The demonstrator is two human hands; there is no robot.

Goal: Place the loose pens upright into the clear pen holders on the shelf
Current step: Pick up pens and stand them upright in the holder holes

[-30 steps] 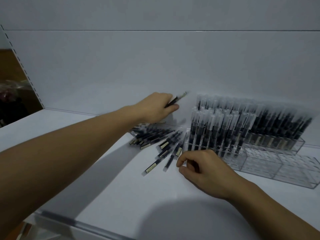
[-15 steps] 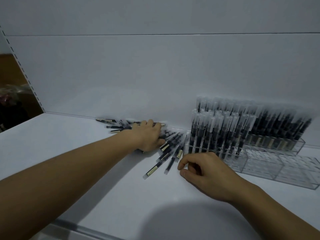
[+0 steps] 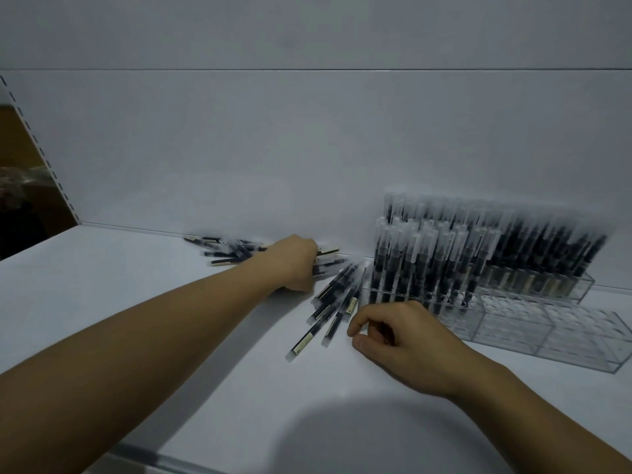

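Loose black pens with clear caps lie in a pile (image 3: 333, 297) on the white shelf (image 3: 136, 302), and more of them (image 3: 224, 253) are spread along the back wall. My left hand (image 3: 295, 265) lies on this pile with its fingers curled down around some pens. My right hand (image 3: 403, 333) rests on the shelf beside the pile, fingers loosely curled, holding nothing. A clear pen holder (image 3: 533, 328) stands to the right, its left part filled with upright pens (image 3: 410, 265). Behind it a second holder (image 3: 554, 285) is full of pens.
The shelf's white back wall (image 3: 307, 148) rises right behind the pens. A slotted upright (image 3: 44, 159) marks the shelf's left end. The shelf's front edge (image 3: 164, 461) runs along the bottom left.
One second ago my left hand held a pen raised near the holder. It has come down onto the pile by the wall. My right hand has stayed where it was.
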